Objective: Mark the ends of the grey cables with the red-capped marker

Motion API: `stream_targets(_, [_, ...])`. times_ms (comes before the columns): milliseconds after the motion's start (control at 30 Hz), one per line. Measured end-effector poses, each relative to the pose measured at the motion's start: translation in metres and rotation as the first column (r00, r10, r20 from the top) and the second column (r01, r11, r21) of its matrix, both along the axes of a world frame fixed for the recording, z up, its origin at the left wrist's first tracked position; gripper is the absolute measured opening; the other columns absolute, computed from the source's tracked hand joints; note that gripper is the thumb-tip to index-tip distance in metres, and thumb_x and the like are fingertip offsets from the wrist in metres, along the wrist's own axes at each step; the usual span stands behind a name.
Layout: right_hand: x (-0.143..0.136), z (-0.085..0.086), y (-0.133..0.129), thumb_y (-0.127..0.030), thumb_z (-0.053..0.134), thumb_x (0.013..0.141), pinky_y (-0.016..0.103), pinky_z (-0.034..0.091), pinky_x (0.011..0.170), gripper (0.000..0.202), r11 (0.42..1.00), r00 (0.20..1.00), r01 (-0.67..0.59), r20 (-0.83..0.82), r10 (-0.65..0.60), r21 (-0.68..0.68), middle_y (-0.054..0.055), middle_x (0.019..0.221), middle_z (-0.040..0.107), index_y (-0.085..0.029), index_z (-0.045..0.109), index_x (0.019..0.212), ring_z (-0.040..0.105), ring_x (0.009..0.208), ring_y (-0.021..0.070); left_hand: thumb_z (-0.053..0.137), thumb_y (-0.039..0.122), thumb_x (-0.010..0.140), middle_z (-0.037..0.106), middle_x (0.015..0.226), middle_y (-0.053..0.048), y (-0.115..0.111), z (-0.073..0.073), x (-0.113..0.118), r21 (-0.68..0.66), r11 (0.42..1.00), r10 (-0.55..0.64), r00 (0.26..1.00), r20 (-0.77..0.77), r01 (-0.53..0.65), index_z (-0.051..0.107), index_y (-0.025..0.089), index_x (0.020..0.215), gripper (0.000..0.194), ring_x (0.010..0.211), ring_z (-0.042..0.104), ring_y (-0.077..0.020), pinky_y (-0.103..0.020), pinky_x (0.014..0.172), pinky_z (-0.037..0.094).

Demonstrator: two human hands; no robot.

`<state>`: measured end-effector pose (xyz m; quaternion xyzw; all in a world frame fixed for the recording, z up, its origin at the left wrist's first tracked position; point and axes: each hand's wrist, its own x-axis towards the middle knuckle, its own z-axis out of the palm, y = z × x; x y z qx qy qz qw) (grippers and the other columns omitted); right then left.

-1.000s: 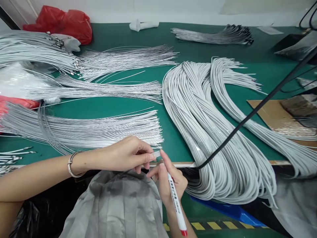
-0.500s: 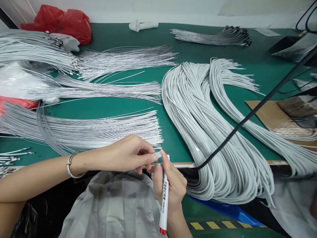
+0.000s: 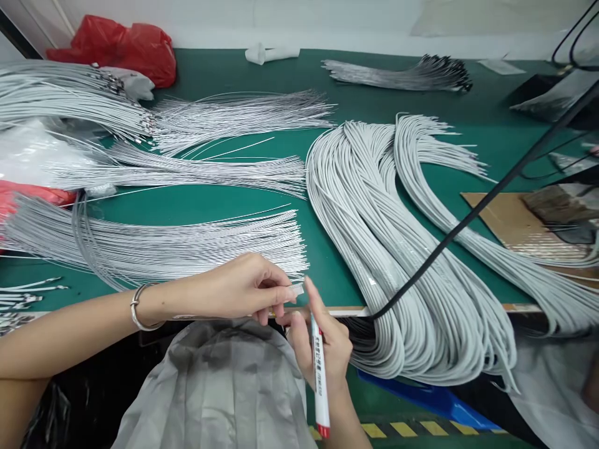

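Note:
My left hand (image 3: 262,290), with a metal bangle (image 3: 136,308) at its wrist, comes in from the left at the near edge of the table. Its thumb and fingers are pinched on a small, pale translucent piece (image 3: 297,289), too small to name surely. My right hand (image 3: 334,346) holds a white marker pen (image 3: 320,374) with a red end pointing down. The right index finger is stretched up close to the translucent piece, and the other fingertips are near my left fingers. The marker's upper end is hidden behind the right hand.
Thin grey wire bundles (image 3: 187,243) lie at left on the green table (image 3: 327,249). Thick light-grey cables (image 3: 374,237) hang over the front edge at right. A black cord (image 3: 449,240) crosses in front. Behind are a red bag (image 3: 126,53) and a dark-tipped wire bundle (image 3: 397,75).
The right index finger has moved a little off the translucent piece. The marker has tilted, its red lower end swinging right. The left hand keeps its pinch, and the view has shifted slightly.

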<state>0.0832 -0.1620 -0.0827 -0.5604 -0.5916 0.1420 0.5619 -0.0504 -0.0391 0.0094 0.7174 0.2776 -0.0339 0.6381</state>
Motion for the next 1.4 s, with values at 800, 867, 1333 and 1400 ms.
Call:
stream_targets(800, [0.037,-0.014,0.012,-0.034,0.054,0.090,0.029,0.051,0.058,0.019,1.000,0.866,-0.016,-0.500,0.001,-0.026,0.002,0.074,0.059,-0.021,0.066,0.084,0.060,0.065,0.0157,0.042,0.035,0.096,0.064,0.058,-0.001,0.004,-0.067,0.005,0.093,0.986,-0.123,0.983,-0.139,0.137,0.060,0.014,0.074,0.035,0.053,0.063,-0.0107,-0.016,0.051,0.042])
stream_targets(867, [0.033,-0.019,0.011,-0.023,0.059,0.087,0.026,0.051,0.055,0.009,0.992,0.890,-0.037,-0.455,-0.021,-0.118,0.000,0.070,0.063,-0.021,0.066,0.083,0.062,0.062,0.0144,0.043,0.035,0.096,0.064,0.057,-0.001,0.006,-0.069,0.006,0.077,0.988,-0.126,0.983,-0.131,0.137,0.060,0.014,0.073,0.036,0.053,0.063,-0.0105,-0.017,0.051,0.042])
stream_targets(1333, [0.023,-0.024,0.015,-0.011,0.058,0.084,0.025,0.034,0.039,0.024,0.985,0.986,0.169,-0.003,-0.169,-0.041,-0.004,0.047,0.054,-0.020,0.062,0.061,0.046,0.040,0.0097,0.042,0.038,0.096,0.065,0.063,-0.001,0.010,-0.074,0.007,-0.024,0.991,-0.137,0.984,-0.111,0.135,0.059,0.015,0.071,0.037,0.052,0.064,-0.0100,-0.016,0.048,0.044])
stream_targets(1400, [0.023,-0.024,0.015,-0.011,0.057,0.084,0.026,0.034,0.039,0.025,0.984,0.985,0.173,0.010,-0.173,-0.035,-0.004,0.047,0.053,-0.020,0.062,0.062,0.045,0.039,0.0095,0.042,0.037,0.096,0.065,0.063,-0.001,0.010,-0.074,0.007,-0.031,0.991,-0.130,0.985,-0.116,0.128,0.059,0.015,0.071,0.038,0.053,0.064,-0.0103,-0.016,0.047,0.043])
